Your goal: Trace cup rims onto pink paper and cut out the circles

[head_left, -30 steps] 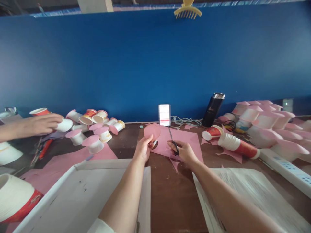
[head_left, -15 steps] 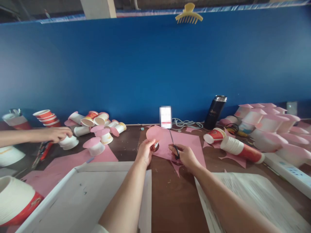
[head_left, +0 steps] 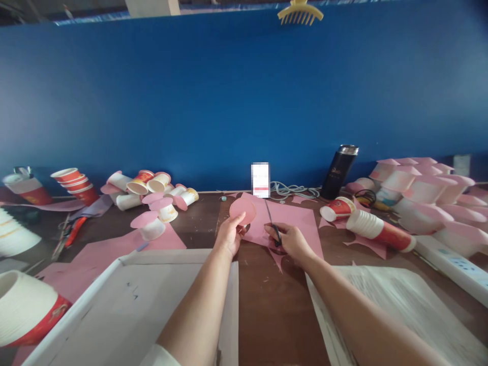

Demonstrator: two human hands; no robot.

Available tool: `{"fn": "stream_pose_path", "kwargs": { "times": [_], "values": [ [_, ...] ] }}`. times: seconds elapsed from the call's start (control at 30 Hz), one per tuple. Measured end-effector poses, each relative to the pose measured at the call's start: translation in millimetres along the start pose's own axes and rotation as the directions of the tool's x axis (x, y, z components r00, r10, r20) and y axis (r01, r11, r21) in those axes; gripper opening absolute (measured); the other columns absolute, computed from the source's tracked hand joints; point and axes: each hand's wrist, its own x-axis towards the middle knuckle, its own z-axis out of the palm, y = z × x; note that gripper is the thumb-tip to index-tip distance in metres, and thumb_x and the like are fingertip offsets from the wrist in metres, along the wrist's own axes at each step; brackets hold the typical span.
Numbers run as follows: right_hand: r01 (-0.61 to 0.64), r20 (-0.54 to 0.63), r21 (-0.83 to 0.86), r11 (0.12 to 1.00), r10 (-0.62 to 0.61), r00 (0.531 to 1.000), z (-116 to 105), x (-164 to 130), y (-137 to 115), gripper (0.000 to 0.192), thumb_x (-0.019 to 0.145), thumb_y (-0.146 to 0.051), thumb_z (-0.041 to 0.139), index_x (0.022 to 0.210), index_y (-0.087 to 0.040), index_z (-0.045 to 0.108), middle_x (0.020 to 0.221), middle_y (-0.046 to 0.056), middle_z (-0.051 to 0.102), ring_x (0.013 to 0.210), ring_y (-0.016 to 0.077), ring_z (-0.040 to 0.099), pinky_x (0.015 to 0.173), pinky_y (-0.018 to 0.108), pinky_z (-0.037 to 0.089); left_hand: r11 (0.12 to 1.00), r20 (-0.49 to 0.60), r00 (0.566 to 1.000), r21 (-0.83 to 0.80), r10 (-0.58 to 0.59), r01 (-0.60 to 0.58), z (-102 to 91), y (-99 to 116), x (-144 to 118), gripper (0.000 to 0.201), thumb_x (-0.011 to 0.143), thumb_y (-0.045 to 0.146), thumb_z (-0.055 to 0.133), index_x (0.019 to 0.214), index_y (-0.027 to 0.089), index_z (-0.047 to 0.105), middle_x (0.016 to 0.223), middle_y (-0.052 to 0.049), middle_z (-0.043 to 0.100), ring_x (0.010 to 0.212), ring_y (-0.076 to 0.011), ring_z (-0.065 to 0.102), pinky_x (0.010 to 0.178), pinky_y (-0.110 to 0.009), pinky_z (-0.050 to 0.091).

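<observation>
My left hand (head_left: pixel 231 233) is closed on a round pink paper disc (head_left: pixel 241 208), thumb on its near face. My right hand (head_left: pixel 288 238) grips the dark handles of a pair of scissors (head_left: pixel 271 218), whose blades point away from me. Under both hands lies a sheet of pink paper (head_left: pixel 301 221) on the brown table. A pointed pink scrap (head_left: pixel 277 259) sticks out below my right hand. Whether the disc is joined to another piece behind my fingers, I cannot tell.
A dark thermos (head_left: pixel 339 173) leans near the blue partition (head_left: pixel 213 101). Paper cups with pink paper (head_left: pixel 148 223) lie at left, more stacked cups (head_left: pixel 423 195) at right. A white tray (head_left: pixel 152 254), a power strip (head_left: pixel 452 267) and orange-handled pliers (head_left: pixel 74 231) are also there.
The other person's hand at left is gone from view, and so is the white cup it held. My view has shifted slightly; both my hands keep their holds.
</observation>
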Motion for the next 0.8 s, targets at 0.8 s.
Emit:
{"fn": "stream_pose_path", "kwargs": {
  "times": [0.8],
  "values": [
    [0.131, 0.189, -0.102, 0.986, -0.11, 0.976, 5.5, -13.8, -12.7, 0.05, 0.07, -0.049, 0.07, 0.105, -0.013, 0.069, 0.06, -0.001, 0.056, 0.055, 0.0098, 0.049, 0.052, 0.023, 0.036, 0.988, 0.035, 0.996, 0.123, 0.087, -0.09, 2.4, -5.1, -1.5, 0.034, 0.053, 0.027, 0.081, 0.078, 0.012, 0.062, 0.071, -0.001, 0.062, 0.058, -0.0078, 0.051, 0.053, -0.021, 0.033]
  ]
}}
